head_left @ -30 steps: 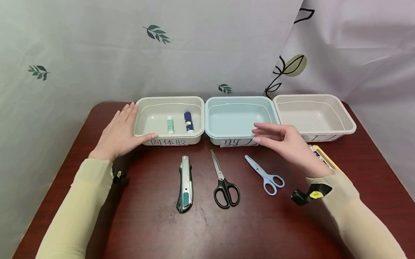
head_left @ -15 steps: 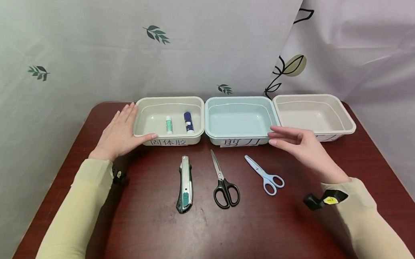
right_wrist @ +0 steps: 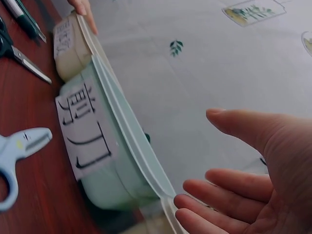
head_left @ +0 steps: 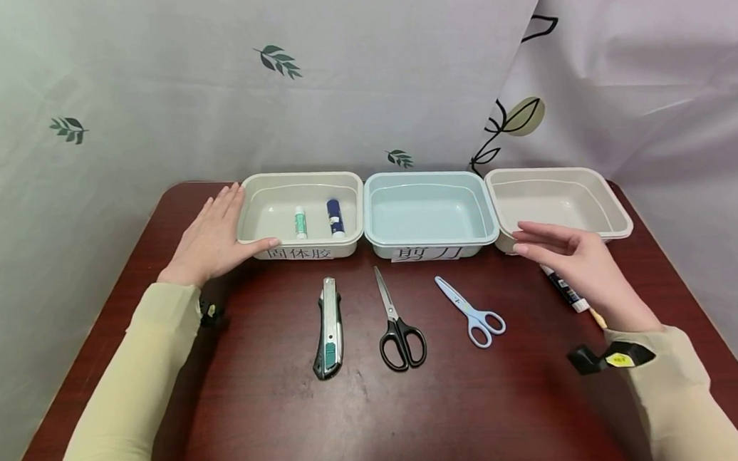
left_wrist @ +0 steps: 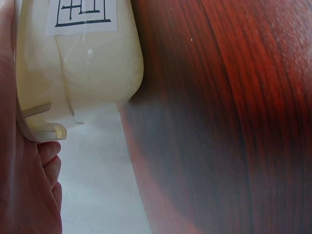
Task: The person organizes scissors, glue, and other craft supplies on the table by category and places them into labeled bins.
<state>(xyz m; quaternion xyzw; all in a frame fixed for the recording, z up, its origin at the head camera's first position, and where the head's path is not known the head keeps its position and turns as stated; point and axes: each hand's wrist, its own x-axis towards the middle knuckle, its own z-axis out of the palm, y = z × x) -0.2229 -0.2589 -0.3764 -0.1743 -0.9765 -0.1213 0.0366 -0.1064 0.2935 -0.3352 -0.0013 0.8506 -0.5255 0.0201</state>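
Note:
My left hand point(head_left: 211, 231) rests on the left end of a cream bin point(head_left: 356, 188), fingers straight along the side and thumb on its front rim. A green-and-white glue stick point(head_left: 300, 222) and a dark blue glue stick point(head_left: 335, 217) are in that bin. Over the front rim of the beige bin point(head_left: 626, 229) at the right hovers my right hand point(head_left: 580, 262), its fingers relaxed and holding nothing. Beneath this hand a black-and-white tube point(head_left: 566, 289) and the end of a yellow item point(head_left: 599, 318) show on the table, partly covered. Between these bins stands a light blue bin point(head_left: 431, 244).
In front of the bins lie a utility knife point(head_left: 329, 327), black-handled scissors point(head_left: 398, 328) and small light blue scissors point(head_left: 474, 316) on the dark red table point(head_left: 383, 436). Paper labels with characters mark the bin fronts. A patterned cloth point(head_left: 332, 76) hangs close behind.
My right hand has moved right, from the front of the light blue bin to the beige bin. The green-and-white glue stick has shifted slightly left. My left hand has stayed put.

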